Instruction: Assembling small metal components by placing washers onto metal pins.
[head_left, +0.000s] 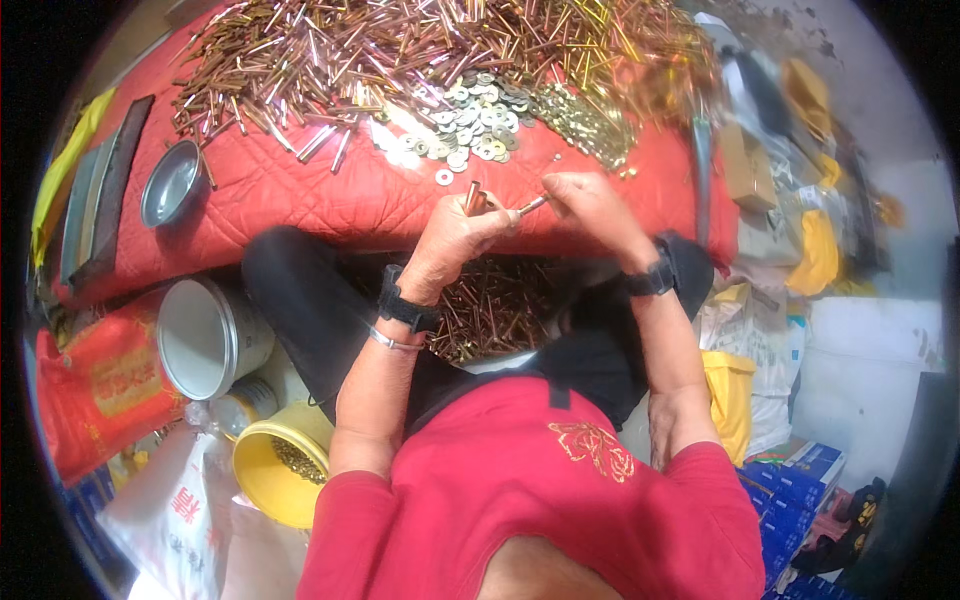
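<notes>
My left hand (458, 238) is closed around a few copper-coloured metal rods (474, 197), their ends poking up past the thumb. A slim metal rod (534, 205) spans the gap between my two hands. Its near end sits in the left fingertips, while my right hand (594, 208) pinches the far end; any small part under those fingers is hidden. Beyond the hands, flat round washers (480, 122) lie in a loose pile. Right of them is a heap of small brass-coloured nuts (590, 125). A large mound of copper-coloured rods (400, 50) covers the far side.
A red quilted cover (270, 215) lies under the piles, with a metal bowl (172, 185) at its left. More rods (490, 310) lie between my legs. At left stand a grey bucket (195, 335) and a yellow bucket (275, 490) with small parts. Blue boxes (800, 500) stack at lower right.
</notes>
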